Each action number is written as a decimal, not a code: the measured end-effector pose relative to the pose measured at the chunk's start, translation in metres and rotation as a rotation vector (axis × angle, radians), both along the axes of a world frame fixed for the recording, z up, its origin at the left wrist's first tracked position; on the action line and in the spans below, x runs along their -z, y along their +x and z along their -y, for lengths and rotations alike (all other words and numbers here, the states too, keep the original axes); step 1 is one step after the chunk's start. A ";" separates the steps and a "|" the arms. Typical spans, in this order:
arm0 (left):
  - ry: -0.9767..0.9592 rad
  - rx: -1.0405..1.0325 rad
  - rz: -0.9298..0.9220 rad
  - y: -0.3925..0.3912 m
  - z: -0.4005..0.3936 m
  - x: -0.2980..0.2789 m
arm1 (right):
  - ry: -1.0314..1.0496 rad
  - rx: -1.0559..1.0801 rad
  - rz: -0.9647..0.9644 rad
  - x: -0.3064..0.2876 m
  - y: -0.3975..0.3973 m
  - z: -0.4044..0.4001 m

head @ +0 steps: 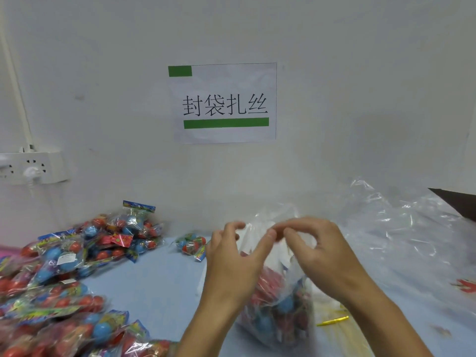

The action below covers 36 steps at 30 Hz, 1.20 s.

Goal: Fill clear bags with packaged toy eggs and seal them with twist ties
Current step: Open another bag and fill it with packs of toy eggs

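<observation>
Both hands raised together, left hand [233, 256] fingers curled, right hand [318, 249] fingertips pinched, thumbs nearly touching

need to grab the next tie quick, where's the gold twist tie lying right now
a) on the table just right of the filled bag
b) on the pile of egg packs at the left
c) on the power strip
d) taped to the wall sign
a: the gold twist tie lies flat on the blue table just right of the filled bag, below the right hand; no tie shows at the other three places.
</observation>
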<state>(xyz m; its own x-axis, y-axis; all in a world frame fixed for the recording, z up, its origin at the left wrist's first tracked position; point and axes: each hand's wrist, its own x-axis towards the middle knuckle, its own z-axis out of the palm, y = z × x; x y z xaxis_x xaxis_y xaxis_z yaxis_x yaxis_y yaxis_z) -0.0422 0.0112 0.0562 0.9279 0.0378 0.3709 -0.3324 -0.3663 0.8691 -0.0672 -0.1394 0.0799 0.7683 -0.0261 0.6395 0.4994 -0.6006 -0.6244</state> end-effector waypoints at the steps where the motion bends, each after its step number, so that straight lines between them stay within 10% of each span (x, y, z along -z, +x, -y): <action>1: 0.062 -0.024 -0.016 0.000 0.003 0.000 | -0.049 0.002 -0.041 0.000 -0.003 -0.004; 9: 0.033 -0.295 -0.021 -0.002 0.010 -0.004 | -0.224 0.105 -0.190 0.004 -0.002 -0.004; 12: -0.242 -0.233 0.098 -0.006 0.011 0.004 | -0.298 0.068 -0.245 0.009 -0.001 -0.005; 19: -0.231 -0.057 0.179 0.003 -0.004 0.015 | -0.371 0.035 -0.332 0.017 0.003 -0.013; 29: -0.274 0.019 0.209 0.006 0.001 0.022 | -0.007 0.184 -0.274 0.018 0.008 -0.030; 36: -0.030 -0.079 -0.262 0.025 -0.036 0.026 | 0.113 0.241 -0.321 0.017 0.009 -0.029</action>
<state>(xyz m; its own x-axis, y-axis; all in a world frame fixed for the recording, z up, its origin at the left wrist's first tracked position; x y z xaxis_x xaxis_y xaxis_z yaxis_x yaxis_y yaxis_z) -0.0175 0.0469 0.0305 0.9858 0.1213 0.1165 -0.0666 -0.3546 0.9327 -0.0580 -0.1104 0.0628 0.8916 -0.2857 0.3513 0.1222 -0.5952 -0.7942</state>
